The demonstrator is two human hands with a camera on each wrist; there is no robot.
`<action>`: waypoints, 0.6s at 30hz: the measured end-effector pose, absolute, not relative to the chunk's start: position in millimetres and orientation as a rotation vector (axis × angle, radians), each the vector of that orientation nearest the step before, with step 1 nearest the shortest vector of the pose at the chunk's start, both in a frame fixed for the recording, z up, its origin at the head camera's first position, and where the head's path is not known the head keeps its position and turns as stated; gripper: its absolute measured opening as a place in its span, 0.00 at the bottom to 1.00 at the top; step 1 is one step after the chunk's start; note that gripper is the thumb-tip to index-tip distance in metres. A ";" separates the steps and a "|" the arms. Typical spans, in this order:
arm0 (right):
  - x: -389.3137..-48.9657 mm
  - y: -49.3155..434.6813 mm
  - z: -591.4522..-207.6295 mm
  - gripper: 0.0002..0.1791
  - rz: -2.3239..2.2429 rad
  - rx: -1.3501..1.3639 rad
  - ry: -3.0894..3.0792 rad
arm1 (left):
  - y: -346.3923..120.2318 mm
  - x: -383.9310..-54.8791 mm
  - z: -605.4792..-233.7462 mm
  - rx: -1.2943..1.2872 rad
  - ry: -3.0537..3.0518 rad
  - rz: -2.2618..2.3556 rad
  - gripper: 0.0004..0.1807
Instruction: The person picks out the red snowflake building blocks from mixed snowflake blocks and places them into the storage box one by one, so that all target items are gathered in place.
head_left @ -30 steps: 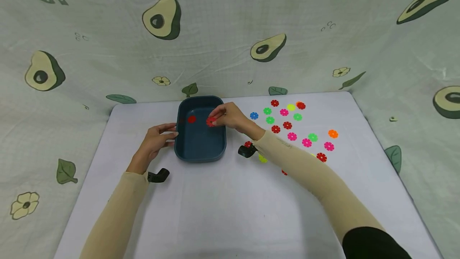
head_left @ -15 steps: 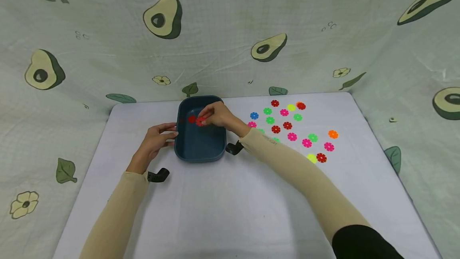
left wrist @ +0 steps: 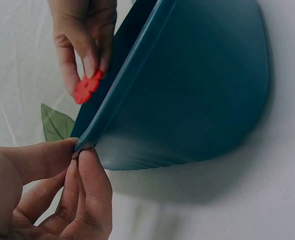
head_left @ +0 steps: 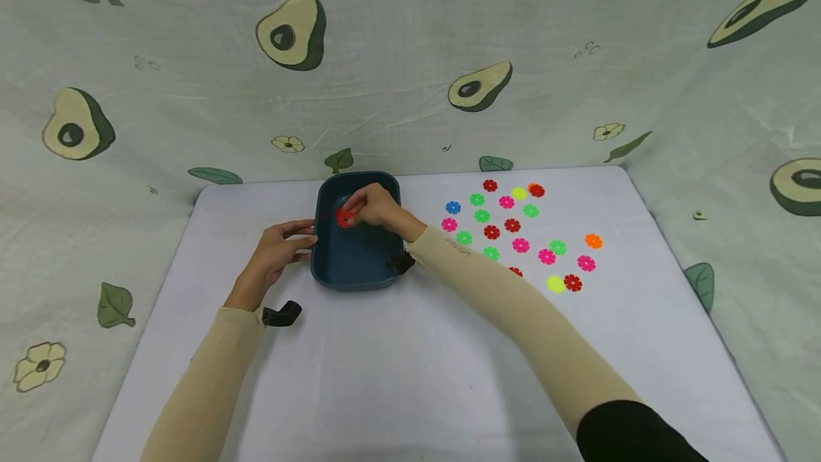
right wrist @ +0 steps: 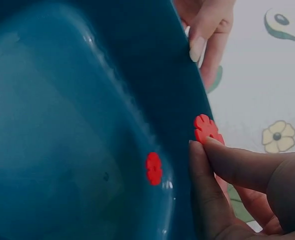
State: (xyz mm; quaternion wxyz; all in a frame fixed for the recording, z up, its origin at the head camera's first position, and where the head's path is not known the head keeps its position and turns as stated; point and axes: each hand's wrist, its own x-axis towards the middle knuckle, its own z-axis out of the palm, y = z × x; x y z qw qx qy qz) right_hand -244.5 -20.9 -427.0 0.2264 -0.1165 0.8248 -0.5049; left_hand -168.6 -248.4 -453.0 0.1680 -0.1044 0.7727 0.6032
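A dark blue plastic basin (head_left: 355, 262) stands at the back left of the table. My left hand (head_left: 280, 252) pinches its left rim between thumb and fingers, clearly seen in the left wrist view. Over the basin, my right hand (head_left: 377, 207) holds a red notched disc (right wrist: 206, 128), shaped like a flower, between thumb and fingertips. Another red notched disc (right wrist: 153, 169) lies on the basin floor near a corner in the right wrist view. From the head view the held disc overlaps it.
Several notched discs in pink, green, red, yellow, orange and blue lie scattered on the white table (head_left: 410, 376) right of the basin, among them a blue disc (head_left: 453, 207) and an orange disc (head_left: 594, 241). An avocado-print cloth (head_left: 398, 55) hangs behind.
My right hand has moved left over the basin with the red disc, uncovering more discs on the table. The left hand has stayed at the basin's rim.
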 end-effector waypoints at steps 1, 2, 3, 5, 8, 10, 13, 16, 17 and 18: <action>-244.7 -22.1 -428.4 0.16 -1.382 -0.322 2.279 | -248.2 -168.4 -452.8 -0.296 2.201 1.713 0.30; -244.8 -23.1 -429.5 0.16 -1.374 -0.322 2.284 | -248.2 -168.3 -452.5 -0.294 2.203 1.711 0.30; -245.0 -24.1 -430.6 0.16 -1.372 -0.320 2.289 | -248.1 -168.2 -452.2 -0.292 2.205 1.709 0.30; -245.2 -27.0 -432.0 0.16 -1.367 -0.316 2.300 | -248.7 -167.9 -451.6 -0.291 2.203 1.711 0.31; -245.9 -30.7 -433.8 0.16 -1.356 -0.310 2.312 | -249.6 -167.7 -451.2 -0.294 2.205 1.709 0.31; -246.5 -32.7 -435.1 0.16 -1.337 -0.311 2.320 | -250.2 -167.6 -451.1 -0.299 2.206 1.706 0.31; -247.4 -34.8 -436.9 0.15 -1.324 -0.297 2.312 | -250.5 -167.7 -451.4 -0.303 2.209 1.702 0.31; -248.3 -36.5 -438.3 0.14 -1.332 -0.259 2.294 | -250.2 -168.2 -452.8 -0.303 2.202 1.709 0.31; -248.6 -36.9 -438.8 0.14 -1.335 -0.245 2.287 | -249.9 -168.4 -453.4 -0.303 2.198 1.713 0.31; -249.1 -37.4 -439.3 0.14 -1.336 -0.234 2.281 | -249.6 -168.7 -454.0 -0.303 2.195 1.717 0.31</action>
